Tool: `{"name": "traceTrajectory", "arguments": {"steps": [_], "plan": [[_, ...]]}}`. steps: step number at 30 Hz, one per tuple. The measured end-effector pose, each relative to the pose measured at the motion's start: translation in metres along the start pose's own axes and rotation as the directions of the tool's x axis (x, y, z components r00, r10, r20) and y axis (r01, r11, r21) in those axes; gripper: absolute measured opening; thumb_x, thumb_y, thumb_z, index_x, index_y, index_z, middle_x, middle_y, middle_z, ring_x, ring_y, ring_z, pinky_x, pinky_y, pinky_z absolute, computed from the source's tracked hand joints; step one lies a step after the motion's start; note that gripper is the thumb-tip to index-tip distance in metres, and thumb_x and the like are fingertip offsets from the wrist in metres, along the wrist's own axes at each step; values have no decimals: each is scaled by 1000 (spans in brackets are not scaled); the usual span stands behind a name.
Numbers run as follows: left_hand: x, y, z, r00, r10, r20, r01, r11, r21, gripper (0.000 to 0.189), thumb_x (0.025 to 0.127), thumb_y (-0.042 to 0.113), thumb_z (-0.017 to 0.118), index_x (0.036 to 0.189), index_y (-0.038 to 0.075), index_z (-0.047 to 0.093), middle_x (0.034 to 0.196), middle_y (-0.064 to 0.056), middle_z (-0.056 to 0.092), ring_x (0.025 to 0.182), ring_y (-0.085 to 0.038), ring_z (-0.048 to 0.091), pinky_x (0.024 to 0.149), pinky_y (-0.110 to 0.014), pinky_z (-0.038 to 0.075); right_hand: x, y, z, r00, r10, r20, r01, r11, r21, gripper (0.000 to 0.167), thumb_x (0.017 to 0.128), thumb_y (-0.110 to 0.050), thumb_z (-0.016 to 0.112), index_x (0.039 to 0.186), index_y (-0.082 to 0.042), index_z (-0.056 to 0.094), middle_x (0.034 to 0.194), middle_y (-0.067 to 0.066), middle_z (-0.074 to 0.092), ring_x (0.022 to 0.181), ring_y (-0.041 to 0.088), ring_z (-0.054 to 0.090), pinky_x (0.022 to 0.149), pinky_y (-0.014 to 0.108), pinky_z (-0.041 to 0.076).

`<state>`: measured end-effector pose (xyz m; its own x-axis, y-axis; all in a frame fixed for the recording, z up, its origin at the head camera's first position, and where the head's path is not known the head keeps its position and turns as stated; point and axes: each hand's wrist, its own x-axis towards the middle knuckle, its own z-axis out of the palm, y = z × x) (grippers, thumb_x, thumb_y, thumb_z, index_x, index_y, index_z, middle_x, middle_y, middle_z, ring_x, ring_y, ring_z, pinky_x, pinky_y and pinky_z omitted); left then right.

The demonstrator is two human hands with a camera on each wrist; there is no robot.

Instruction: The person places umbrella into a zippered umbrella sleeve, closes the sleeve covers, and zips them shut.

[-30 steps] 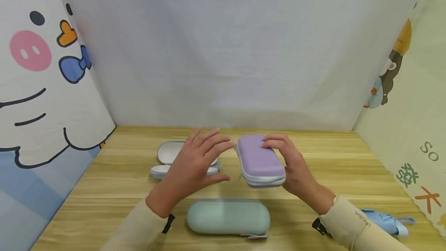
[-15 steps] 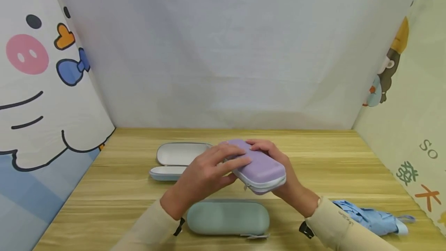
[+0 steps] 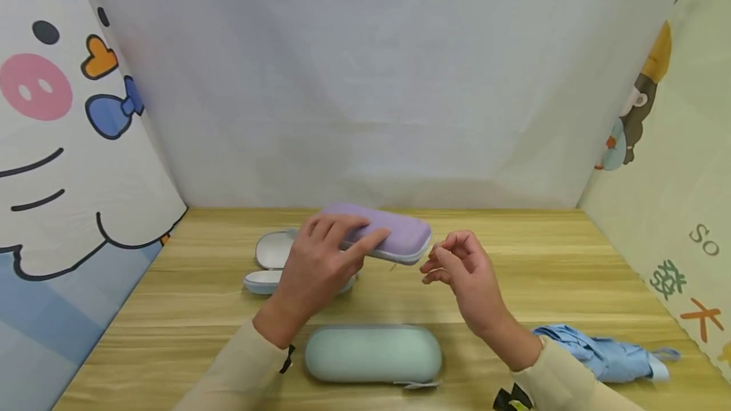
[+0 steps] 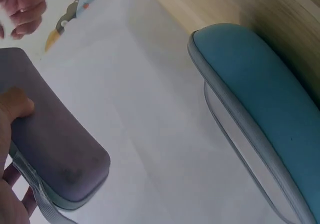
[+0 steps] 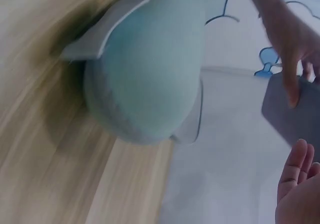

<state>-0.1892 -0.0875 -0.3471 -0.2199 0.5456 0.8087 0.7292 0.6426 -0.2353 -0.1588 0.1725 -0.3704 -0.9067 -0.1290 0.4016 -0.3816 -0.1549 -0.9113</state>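
My left hand (image 3: 320,265) grips a purple zippered hard case (image 3: 394,230) from its left side, holding it above the table. Fingers and thumb lie across its top in the head view. A grey strap (image 4: 37,189) hangs from the case in the left wrist view. Close to the case's right end is my right hand (image 3: 471,284), its fingers loosely bent and apart from the case in the left wrist view. Below both hands a closed mint-green zippered case (image 3: 374,354) lies on the table, its pull tab (image 3: 419,385) at the lower right.
Behind my left hand, a pale blue case (image 3: 263,281) stands open on the wooden table (image 3: 188,309), white inside and partly covered by the hand. A folded blue umbrella (image 3: 611,357) lies at the right beside my sleeve. White cloth (image 3: 371,81) hangs along the table's back.
The purple case passed from my right hand to my left and moved up and left, turning more sideways. My right hand has let go and drawn back from it.
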Motion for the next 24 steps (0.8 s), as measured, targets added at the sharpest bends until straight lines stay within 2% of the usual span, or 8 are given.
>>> {"name": "traceTrajectory", "arguments": {"steps": [3, 7, 10, 13, 19, 24], "plan": [[-1, 0, 1, 1000, -24, 14, 23, 997, 77, 56, 85, 7, 79, 136, 25, 65, 120, -10, 63, 106, -34, 62, 90, -52, 52, -3, -7, 12, 1000, -24, -16, 25, 998, 65, 9, 104, -1, 57, 105, 4, 50, 100, 14, 67, 89, 25, 74, 75, 40, 62], [0, 4, 5, 999, -48, 25, 44, 988, 150, 48, 90, 8, 74, 134, 26, 68, 115, -8, 63, 99, -32, 61, 89, -51, 50, -3, -8, 27, 999, 35, -28, -33, 995, 96, 13, 98, 4, 66, 105, 5, 55, 101, 13, 71, 92, 27, 75, 79, 42, 62], [1, 9, 9, 997, -59, 40, 50, 980, 194, 38, 99, 10, 67, 134, 26, 68, 111, -7, 61, 93, -29, 59, 86, -49, 49, -1, -4, 35, 993, 82, -84, -72, 990, 118, 20, 93, 9, 70, 104, 7, 53, 96, 13, 70, 88, 26, 76, 78, 42, 62], [1, 14, 12, 996, -69, 56, 54, 971, 233, 34, 106, 13, 56, 134, 27, 69, 108, -6, 59, 89, -27, 56, 83, -47, 47, 3, 0, 41, 983, 96, -159, -78, 990, 120, 22, 90, 12, 71, 100, 7, 52, 90, 11, 69, 83, 25, 76, 75, 41, 62], [3, 20, 13, 994, -97, 59, 79, 964, 252, 38, 109, 12, 47, 135, 26, 69, 106, -6, 58, 87, -27, 55, 78, -44, 46, 9, 6, 44, 956, 102, -274, -82, 993, 80, 17, 91, 7, 74, 98, 10, 59, 82, 10, 70, 72, 19, 73, 70, 33, 62], [3, 19, 13, 988, -134, 71, 116, 970, 214, 38, 104, 10, 55, 135, 26, 69, 108, -8, 60, 91, -29, 58, 80, -45, 47, 9, 7, 41, 957, 43, -287, -40, 999, 17, 14, 91, 6, 74, 99, 14, 67, 81, 12, 70, 70, 17, 68, 67, 30, 61]]}}
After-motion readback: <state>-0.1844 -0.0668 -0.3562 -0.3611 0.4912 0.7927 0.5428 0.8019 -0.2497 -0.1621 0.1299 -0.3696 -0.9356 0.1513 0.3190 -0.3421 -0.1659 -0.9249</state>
